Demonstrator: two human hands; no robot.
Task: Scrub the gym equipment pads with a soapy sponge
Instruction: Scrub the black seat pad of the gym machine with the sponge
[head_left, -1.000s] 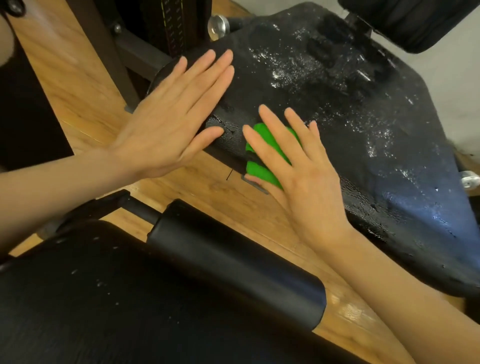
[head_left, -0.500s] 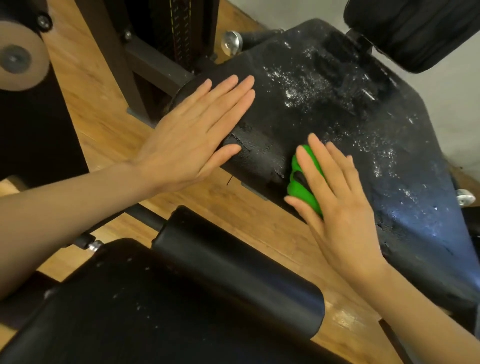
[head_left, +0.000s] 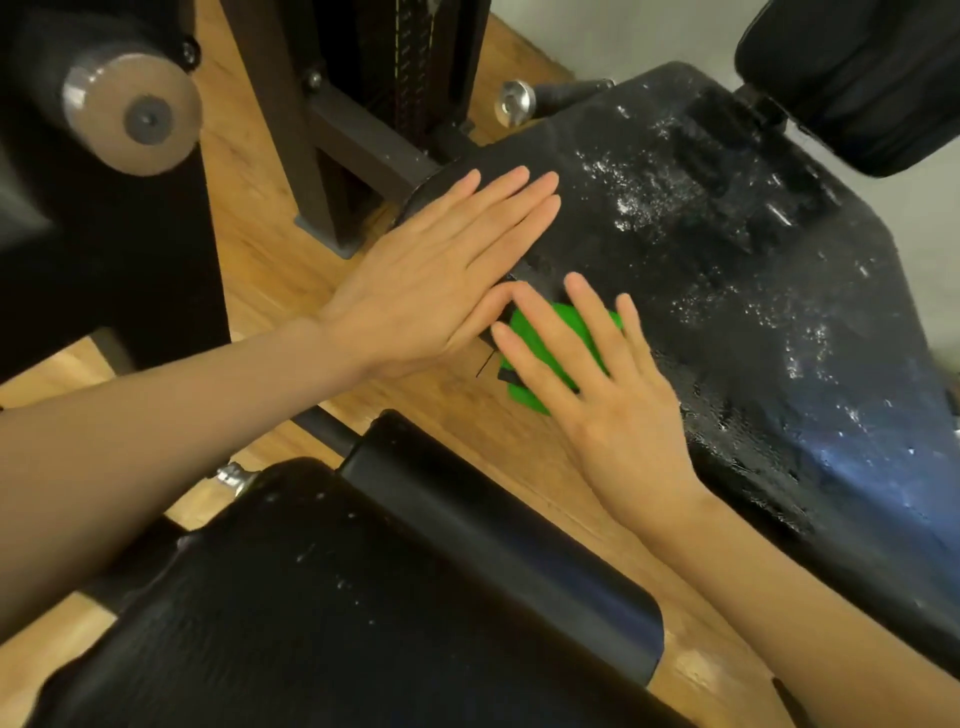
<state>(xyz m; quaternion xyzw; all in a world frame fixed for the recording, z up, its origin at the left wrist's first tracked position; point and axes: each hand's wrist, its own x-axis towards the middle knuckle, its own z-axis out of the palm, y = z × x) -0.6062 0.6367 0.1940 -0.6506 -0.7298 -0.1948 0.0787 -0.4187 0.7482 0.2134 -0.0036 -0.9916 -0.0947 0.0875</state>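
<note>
Where suds fleck it, the black pad (head_left: 727, 270) glistens — wet.

A: What is showing across the middle of the frame?
B: A wooden plank floor (head_left: 270, 270) is running from the upper centre down to the lower right, and it is catching a warm light.
A: And at the upper right?
B: A pale grey wall (head_left: 566, 36) is showing behind the machine.
A: What is standing at the top centre?
B: A dark metal frame post (head_left: 283, 119) is rising from the floor, with a crossbar (head_left: 363, 140) joining it, and a weight stack (head_left: 410, 57) is sitting just behind.
A: Anything at the upper left?
B: A round metal end cap (head_left: 132, 106) is facing the camera, and a chrome knob (head_left: 514, 102) is shining near the top centre.
</note>
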